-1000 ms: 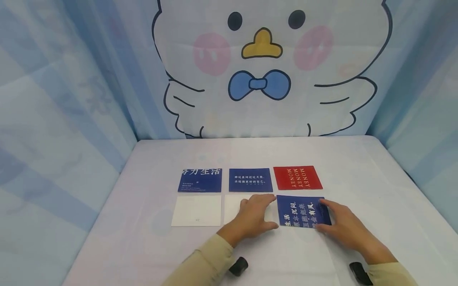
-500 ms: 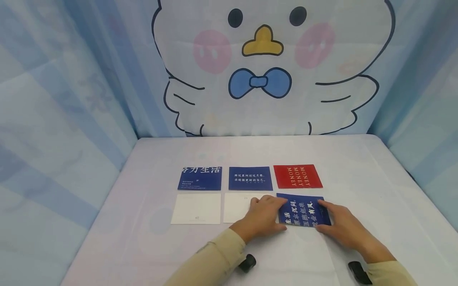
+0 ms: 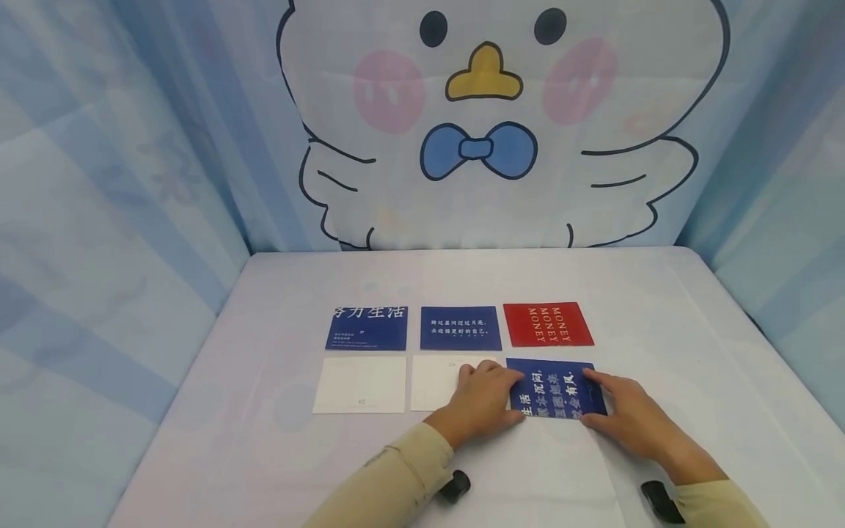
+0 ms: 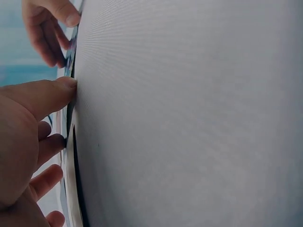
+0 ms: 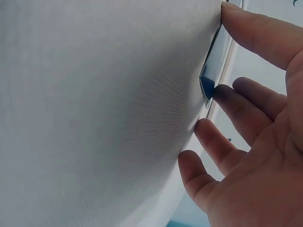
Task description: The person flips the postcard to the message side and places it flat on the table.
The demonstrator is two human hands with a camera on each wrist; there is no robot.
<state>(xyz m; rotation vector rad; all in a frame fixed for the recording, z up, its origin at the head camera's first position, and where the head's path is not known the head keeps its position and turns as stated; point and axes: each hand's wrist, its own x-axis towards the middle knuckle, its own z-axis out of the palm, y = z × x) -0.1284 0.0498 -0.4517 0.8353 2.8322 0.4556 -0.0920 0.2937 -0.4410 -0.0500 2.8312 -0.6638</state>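
Note:
A blue card (image 3: 554,390) with white lettering lies flat at the right end of the front row. My left hand (image 3: 477,405) holds its left side, thumb at the near edge and fingers at the far edge. On the other side, my right hand (image 3: 637,422) grips the right corners in the same way. The left wrist view shows my left thumb (image 4: 61,87) low against the card's edge. In the right wrist view, my fingertips (image 5: 222,94) touch a corner of the blue card (image 5: 213,66), seen nearly edge-on. My left hand partly covers a white card (image 3: 436,381) beside it.
Behind stand two more blue cards (image 3: 367,328) (image 3: 461,328) and a red card (image 3: 548,324) in a row. Another white card (image 3: 359,385) lies front left. A patterned cloth backdrop (image 3: 482,205) rises at the table's far edge.
My left hand has moved right, from beside the blue card onto its left side. The right hand keeps its hold, and the card has shifted slightly left and straightened a little.

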